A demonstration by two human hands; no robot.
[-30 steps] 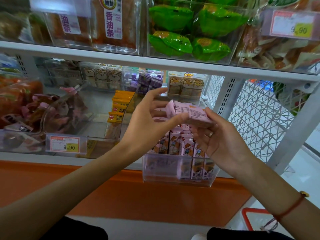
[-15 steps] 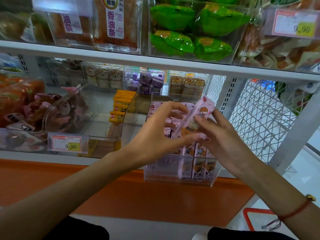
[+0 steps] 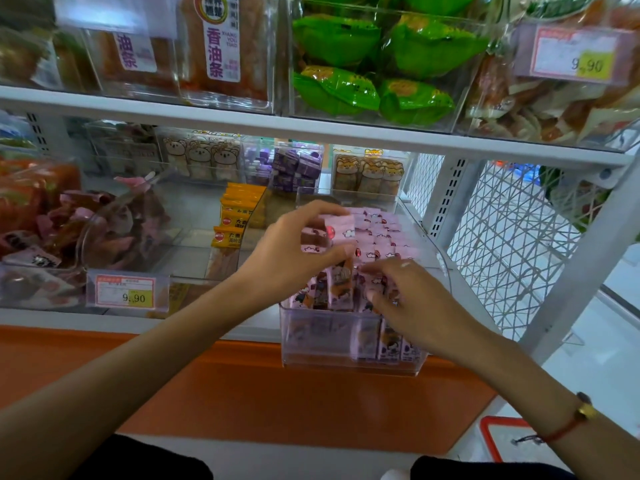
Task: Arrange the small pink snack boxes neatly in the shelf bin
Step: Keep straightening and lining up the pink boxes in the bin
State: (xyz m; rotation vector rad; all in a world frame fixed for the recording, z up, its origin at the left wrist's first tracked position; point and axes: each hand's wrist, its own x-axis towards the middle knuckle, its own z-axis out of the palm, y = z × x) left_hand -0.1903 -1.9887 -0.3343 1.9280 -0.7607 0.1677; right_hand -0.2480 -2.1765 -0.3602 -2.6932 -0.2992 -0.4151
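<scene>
Pink snack boxes (image 3: 375, 233) fill the clear shelf bin (image 3: 349, 351) that juts past the front edge of the lower shelf (image 3: 138, 320), standing upright in rows. I see my left hand (image 3: 291, 258) over the bin, thumb and fingers curled round 1 pink box (image 3: 341, 237) held upright above the front rows. My right hand (image 3: 412, 299) sits just beside it, fingertips bent down onto the box tops at the bin's front right; whether it pinches one, I cannot tell. A 9.90 price tag (image 3: 126, 295) hangs left of the bin.
</scene>
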